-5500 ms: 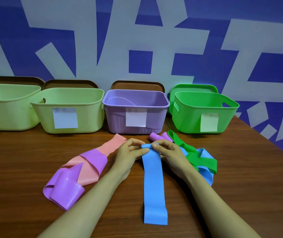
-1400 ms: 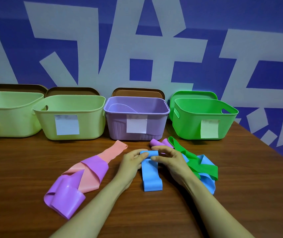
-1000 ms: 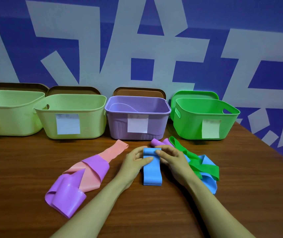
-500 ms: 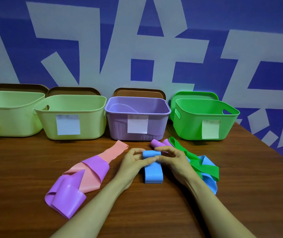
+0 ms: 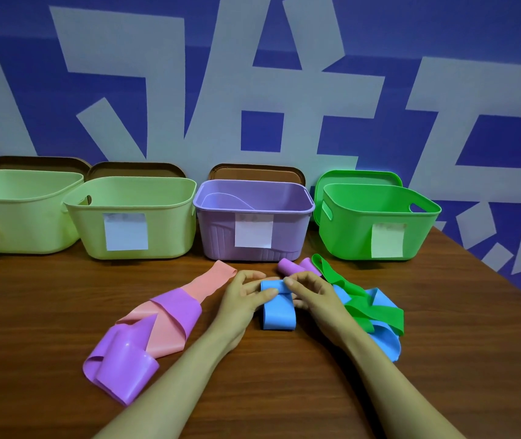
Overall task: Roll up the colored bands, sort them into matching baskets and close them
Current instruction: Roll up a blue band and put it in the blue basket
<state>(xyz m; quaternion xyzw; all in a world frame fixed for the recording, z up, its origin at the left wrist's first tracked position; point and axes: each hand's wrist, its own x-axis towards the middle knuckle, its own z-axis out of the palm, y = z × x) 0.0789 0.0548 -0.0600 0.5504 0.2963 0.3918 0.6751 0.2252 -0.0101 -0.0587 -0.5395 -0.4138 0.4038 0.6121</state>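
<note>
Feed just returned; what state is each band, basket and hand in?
blue band, partly rolled, short tail flat
left hand, grips blue band
right hand, grips blue band
left purple band, unrolled
pink band, unrolled
green band, unrolled
purple basket, open
green basket, open
pale green baskets, both open

Blue-and-white patterned wall (image 5: 284, 90), wooden table (image 5: 31, 343)

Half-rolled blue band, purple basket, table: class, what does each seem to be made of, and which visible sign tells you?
Half-rolled blue band: probably thin rubber or latex, matte; it curls softly. Purple basket: moulded plastic, slight sheen, ribbed wall. Table: wood or wood-look laminate; grain lines show.
</note>
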